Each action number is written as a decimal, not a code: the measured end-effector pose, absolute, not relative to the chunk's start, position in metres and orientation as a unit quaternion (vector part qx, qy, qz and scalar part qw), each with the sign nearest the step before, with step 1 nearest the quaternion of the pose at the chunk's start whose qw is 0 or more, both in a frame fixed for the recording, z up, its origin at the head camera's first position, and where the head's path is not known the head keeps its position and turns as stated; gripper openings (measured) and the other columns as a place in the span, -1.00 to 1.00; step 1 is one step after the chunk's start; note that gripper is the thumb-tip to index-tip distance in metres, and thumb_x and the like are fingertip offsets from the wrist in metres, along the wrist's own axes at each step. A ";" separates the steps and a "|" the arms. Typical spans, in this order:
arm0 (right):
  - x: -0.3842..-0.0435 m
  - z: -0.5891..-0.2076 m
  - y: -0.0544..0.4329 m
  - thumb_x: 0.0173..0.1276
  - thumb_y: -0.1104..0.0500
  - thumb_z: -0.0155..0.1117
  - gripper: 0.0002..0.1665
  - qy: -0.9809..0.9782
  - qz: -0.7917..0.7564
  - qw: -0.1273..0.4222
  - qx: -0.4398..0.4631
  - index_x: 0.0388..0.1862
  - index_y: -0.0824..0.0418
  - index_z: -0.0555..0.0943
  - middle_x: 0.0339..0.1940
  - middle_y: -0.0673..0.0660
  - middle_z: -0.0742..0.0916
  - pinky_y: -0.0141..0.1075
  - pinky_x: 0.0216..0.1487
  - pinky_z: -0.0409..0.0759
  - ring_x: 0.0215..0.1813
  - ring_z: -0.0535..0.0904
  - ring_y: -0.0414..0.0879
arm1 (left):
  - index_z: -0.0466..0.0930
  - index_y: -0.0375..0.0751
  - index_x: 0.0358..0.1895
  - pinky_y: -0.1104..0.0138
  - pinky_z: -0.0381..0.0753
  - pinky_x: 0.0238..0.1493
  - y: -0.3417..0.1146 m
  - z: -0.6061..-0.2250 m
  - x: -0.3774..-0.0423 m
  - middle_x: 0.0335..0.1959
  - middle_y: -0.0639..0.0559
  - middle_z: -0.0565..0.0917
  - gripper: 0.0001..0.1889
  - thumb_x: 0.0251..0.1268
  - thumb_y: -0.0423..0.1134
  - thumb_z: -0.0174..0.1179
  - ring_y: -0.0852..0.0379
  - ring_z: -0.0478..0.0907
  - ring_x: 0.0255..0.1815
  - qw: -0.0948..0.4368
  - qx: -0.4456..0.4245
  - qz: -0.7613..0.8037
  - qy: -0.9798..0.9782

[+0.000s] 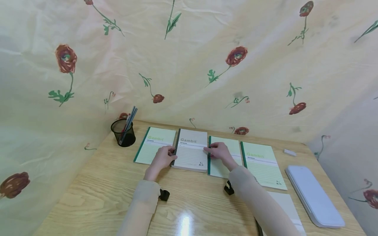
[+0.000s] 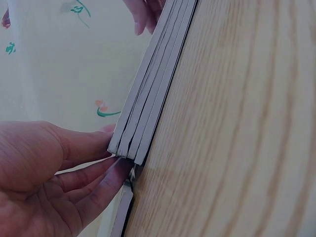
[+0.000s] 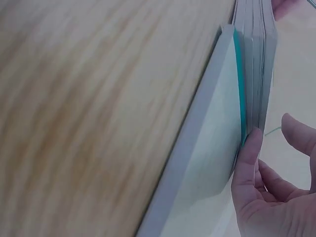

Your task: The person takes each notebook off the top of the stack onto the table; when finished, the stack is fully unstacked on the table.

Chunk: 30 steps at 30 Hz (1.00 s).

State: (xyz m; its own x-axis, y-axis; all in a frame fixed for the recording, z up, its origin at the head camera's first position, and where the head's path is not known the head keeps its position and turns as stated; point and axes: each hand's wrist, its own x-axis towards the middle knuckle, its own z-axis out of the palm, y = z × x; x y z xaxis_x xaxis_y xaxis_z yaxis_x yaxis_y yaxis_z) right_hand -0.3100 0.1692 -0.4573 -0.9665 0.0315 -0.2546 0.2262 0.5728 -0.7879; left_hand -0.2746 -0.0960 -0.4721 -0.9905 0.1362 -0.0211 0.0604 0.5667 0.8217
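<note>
A stack of several grey notebooks (image 1: 191, 149) with a dark spine lies between my two hands. My left hand (image 1: 161, 159) touches its spine side; in the left wrist view the thumb and fingertips (image 2: 116, 170) meet the stack's near corner. From the other side, my right hand (image 1: 220, 152) reaches over a green-spined notebook (image 1: 225, 168) and touches the stack's right edge. In the right wrist view, one fingertip (image 3: 254, 138) rests at the stack's edge, and the thumb stands apart from it.
Green-spined notebooks lie at the left (image 1: 156, 137) and right (image 1: 262, 164) of the row. A black mesh pen cup (image 1: 127, 139) stands back left. On the right are a small white eraser-like block (image 1: 289, 152), a pale case (image 1: 314, 196) and another grey notebook (image 1: 284, 205), partly under my right arm.
</note>
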 end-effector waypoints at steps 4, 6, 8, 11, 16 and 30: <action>-0.310 -0.459 0.162 0.36 0.02 0.39 -0.45 0.880 -0.457 0.102 0.075 0.15 0.38 0.57 -0.02 0.29 0.69 -0.28 -0.19 0.65 -0.26 0.65 -0.04 | 0.57 -0.41 0.18 0.29 0.61 -0.31 -0.096 -0.472 -0.274 -0.16 -0.15 0.67 -0.63 0.33 -0.41 0.29 0.03 0.57 -0.20 0.042 0.057 0.461 0.885; -0.310 -0.459 0.159 0.36 0.03 0.40 -0.47 0.881 -0.457 0.099 0.072 0.12 0.39 0.58 -0.04 0.29 0.69 -0.28 -0.22 0.66 -0.27 0.66 -0.04 | 0.56 -0.41 0.18 0.28 0.61 -0.29 -0.096 -0.472 -0.274 -0.15 -0.15 0.67 -0.63 0.33 -0.41 0.29 0.03 0.57 -0.19 0.043 0.056 0.462 0.884; -0.310 -0.458 0.156 0.35 0.05 0.41 -0.48 0.882 -0.456 0.095 0.073 0.10 0.40 0.58 -0.05 0.30 0.70 -0.28 -0.22 0.67 -0.28 0.67 -0.03 | 0.56 -0.41 0.18 0.27 0.62 -0.25 -0.096 -0.472 -0.274 -0.14 -0.16 0.67 -0.63 0.33 -0.41 0.29 0.03 0.57 -0.17 0.043 0.053 0.463 0.884; -0.311 -0.458 0.153 0.34 0.06 0.42 -0.49 0.886 -0.448 0.089 0.076 0.09 0.39 0.59 -0.05 0.30 0.70 -0.27 -0.21 0.67 -0.26 0.67 -0.02 | 0.57 -0.40 0.18 0.27 0.63 -0.23 -0.095 -0.472 -0.274 -0.12 -0.16 0.67 -0.63 0.33 -0.41 0.29 0.02 0.58 -0.15 0.044 0.051 0.464 0.883; -0.313 -0.458 0.150 0.30 0.02 0.46 -0.47 0.903 -0.416 0.075 0.075 0.06 0.38 0.62 -0.12 0.26 0.72 -0.30 -0.26 0.65 -0.30 0.65 -0.04 | 0.56 -0.40 0.18 0.28 0.62 -0.33 -0.096 -0.473 -0.276 -0.15 -0.15 0.67 -0.62 0.33 -0.40 0.29 0.02 0.57 -0.18 0.046 0.052 0.464 0.883; -0.314 -0.462 0.146 0.23 -0.02 0.51 -0.43 0.930 -0.361 0.049 0.056 0.01 0.38 0.63 -0.35 0.17 0.72 -0.35 -0.41 0.53 -0.45 0.63 -0.08 | 0.58 -0.39 0.17 0.31 0.61 -0.38 -0.096 -0.472 -0.275 -0.14 -0.15 0.67 -0.64 0.34 -0.38 0.29 0.02 0.57 -0.19 0.051 0.051 0.464 0.883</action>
State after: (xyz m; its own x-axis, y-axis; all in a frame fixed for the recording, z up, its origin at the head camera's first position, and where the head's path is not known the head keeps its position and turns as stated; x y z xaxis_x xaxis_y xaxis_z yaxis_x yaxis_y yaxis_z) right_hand -0.3136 0.1459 -0.4621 -0.9890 0.0681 -0.1314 0.1389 0.7332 -0.6657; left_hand -0.2750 -0.0958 -0.4721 -0.9896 0.1376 -0.0420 0.0435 0.5647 0.8242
